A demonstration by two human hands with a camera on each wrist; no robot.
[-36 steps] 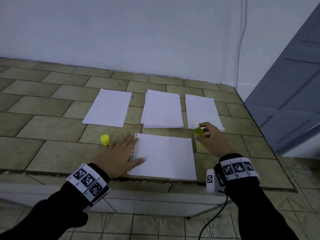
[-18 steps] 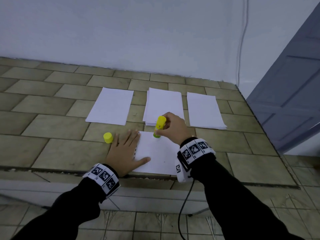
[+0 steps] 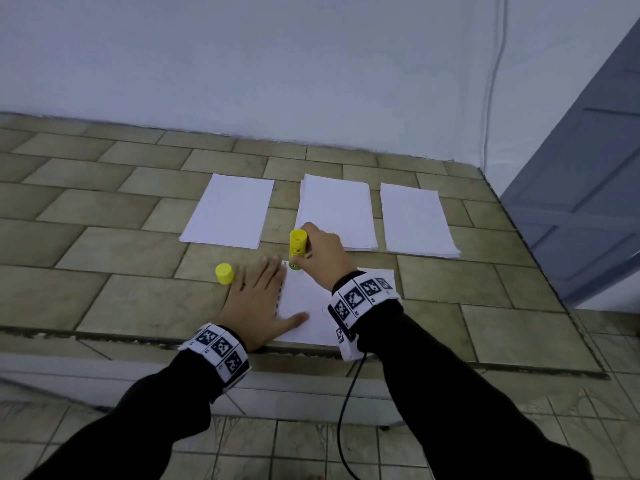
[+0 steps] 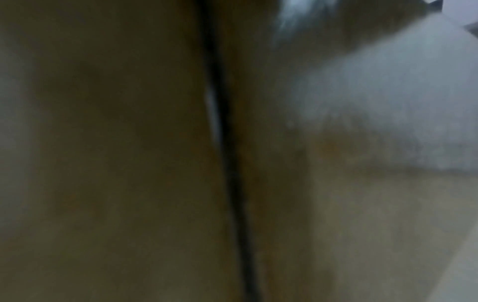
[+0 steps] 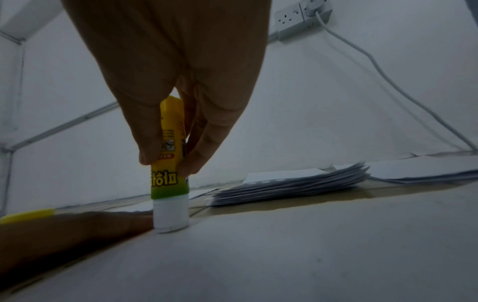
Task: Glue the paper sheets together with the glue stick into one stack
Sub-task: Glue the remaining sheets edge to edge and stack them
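A white sheet (image 3: pixel 304 299) lies at the near edge of the tiled ledge. My right hand (image 3: pixel 320 252) grips an uncapped yellow-green glue stick (image 3: pixel 297 249) upright, its white tip (image 5: pixel 170 219) touching the sheet's far left corner. My left hand (image 3: pixel 258 299) lies flat with straight fingers on the sheet's left edge, thumb on the paper. The yellow cap (image 3: pixel 224 273) stands on the tiles just left of that hand. Behind lie a single sheet (image 3: pixel 228 211), a thick pile (image 3: pixel 337 211) and a thinner pile (image 3: pixel 415 220). The left wrist view is a dark blur.
The ledge (image 3: pixel 104 244) ends in a front edge right under my wrists, with tiled floor below. A white wall runs behind the paper, with a power strip (image 5: pixel 302 15) and cable on it. A grey door (image 3: pixel 588 174) stands at the right.
My right hand carried the glue stick from beside the right pile leftward to the near sheet's far left corner and set its tip down. The left hand stayed flat on the sheet.
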